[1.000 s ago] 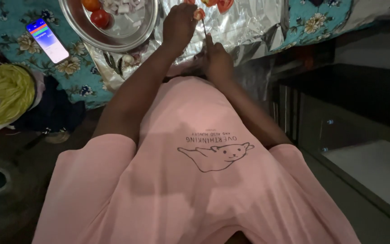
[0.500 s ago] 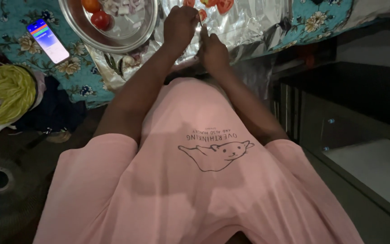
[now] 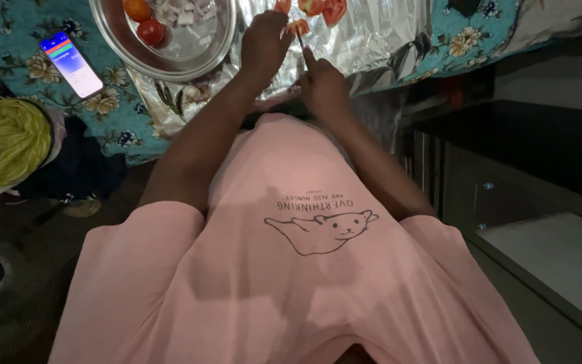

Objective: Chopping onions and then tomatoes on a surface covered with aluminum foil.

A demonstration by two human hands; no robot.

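Observation:
My left hand [image 3: 263,42] presses a red tomato piece [image 3: 297,27] down on a sheet of silver foil [image 3: 372,34]. My right hand [image 3: 325,84] grips a knife [image 3: 301,42], whose thin blade stands against that piece. More cut tomato pieces [image 3: 325,8] lie on the foil just beyond. A round steel plate [image 3: 170,57] to the left holds whole tomatoes [image 3: 149,30] and chopped onion [image 3: 183,12]. My pink shirt fills the lower part of the view.
A phone [image 3: 71,63] with a lit screen lies on the teal flowered cloth [image 3: 8,40] at the left. A yellow cloth bundle [image 3: 5,141] sits below it. A dark cabinet [image 3: 520,168] stands at the right.
Both hands have shifted slightly on the foil while the knife works at the tomato piece; the right hand moved up towards it, then drew back a little.

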